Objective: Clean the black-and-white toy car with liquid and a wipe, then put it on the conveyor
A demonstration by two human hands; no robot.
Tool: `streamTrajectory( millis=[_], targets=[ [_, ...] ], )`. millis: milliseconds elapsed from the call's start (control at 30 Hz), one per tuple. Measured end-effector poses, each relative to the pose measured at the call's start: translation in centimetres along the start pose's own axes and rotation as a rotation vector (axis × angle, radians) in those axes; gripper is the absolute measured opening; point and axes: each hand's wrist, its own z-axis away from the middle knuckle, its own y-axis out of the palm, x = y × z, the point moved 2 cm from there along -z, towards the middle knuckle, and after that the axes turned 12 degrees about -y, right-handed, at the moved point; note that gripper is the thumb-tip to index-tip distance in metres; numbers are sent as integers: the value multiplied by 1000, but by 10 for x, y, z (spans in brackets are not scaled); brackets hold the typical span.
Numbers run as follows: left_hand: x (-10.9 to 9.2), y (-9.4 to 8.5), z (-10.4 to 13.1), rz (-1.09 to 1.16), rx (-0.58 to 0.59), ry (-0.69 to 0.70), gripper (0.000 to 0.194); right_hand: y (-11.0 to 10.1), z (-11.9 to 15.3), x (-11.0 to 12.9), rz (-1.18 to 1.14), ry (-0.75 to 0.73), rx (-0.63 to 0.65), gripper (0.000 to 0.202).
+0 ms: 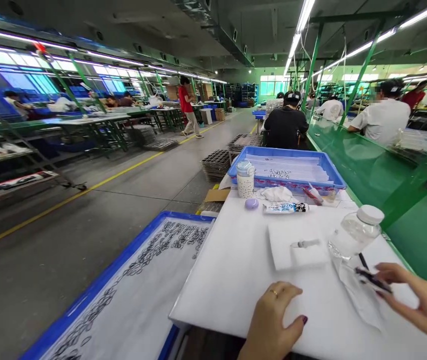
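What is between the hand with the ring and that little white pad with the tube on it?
Nothing visible. The left hand rests on the white table, and only bare tabletop lies between it and the white pad.

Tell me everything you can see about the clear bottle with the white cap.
The clear bottle looks like see-through plastic with a wide white screw cap, which is on. It lies tilted on the white table, cap pointing up and right, near the green conveyor. Its base meets a clear plastic sheet. Neither hand touches it; the right hand is nearest.

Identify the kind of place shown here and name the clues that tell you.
Probably a factory assembly floor: long green workbenches with seated workers, blue trays of small rings, and rows of strip lights overhead.
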Motion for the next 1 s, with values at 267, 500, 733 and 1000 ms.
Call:
streamTrajectory(
  millis=[267,500,733,1000],
  targets=[
    [19,-2,28,-100,-39,-68,77,87,-62,157,-294,-401,377,21],
    [11,5,26,-135,91,-50,76,87,-111,119,-434,162,-48,48],
    [-2,0,-1,-155,-58,64,65,89,-138,131,-551,113,249,51],
    [-15,6,-7,-43,-204,-83,34,66,-93,177,-1256,224,-218,43]
  ],
)
